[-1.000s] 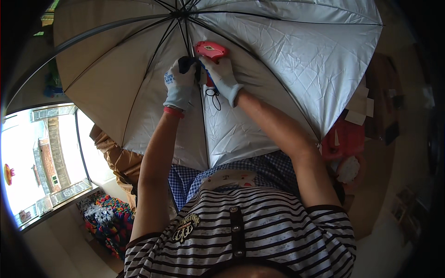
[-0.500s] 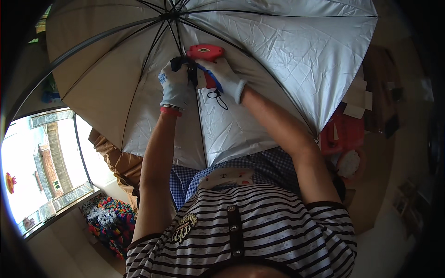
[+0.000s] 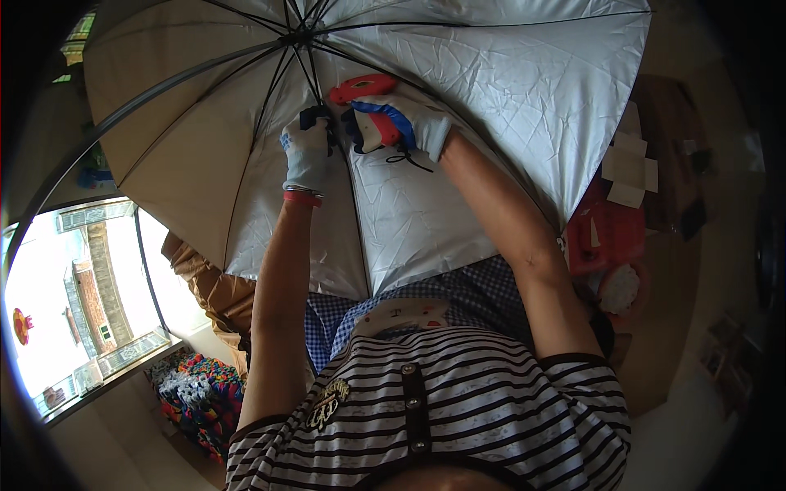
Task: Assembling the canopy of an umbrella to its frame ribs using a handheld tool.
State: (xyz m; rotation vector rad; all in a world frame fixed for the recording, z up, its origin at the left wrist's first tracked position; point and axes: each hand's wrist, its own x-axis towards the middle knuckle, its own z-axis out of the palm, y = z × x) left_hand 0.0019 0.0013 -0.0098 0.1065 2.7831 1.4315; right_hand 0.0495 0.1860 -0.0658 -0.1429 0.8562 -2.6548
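Observation:
An umbrella [image 3: 458, 204] lies spread with its inside toward me, a silvery canopy with thin dark ribs. My left hand [image 3: 308, 147], in a white glove with a dark palm side, is curled closed beside a rib. What its fingers pinch, if anything, is hidden. My right hand [image 3: 401, 123], in a white and blue glove, wraps the handle of a red pistol-shaped hand tool [image 3: 364, 87]. The tool's body lies over the canopy, and its grip is tilted toward the right. A thin black cord loop [image 3: 409, 162] hangs below my right hand.
The curved umbrella shaft [image 3: 147, 79] sweeps across the left from the hub [image 3: 296, 38]. At the right are a red container [image 3: 606, 237], a small open carton [image 3: 629, 172] and a round tub of white stuff [image 3: 621, 288]. Brown wrapping [image 3: 214, 282] and a colourful heap [image 3: 201, 393] sit left.
My right hand has drawn slightly right, away from my left, and the tool's grip has tilted. A gap now shows between my hands. My left hand stays closed at nearly the same place.

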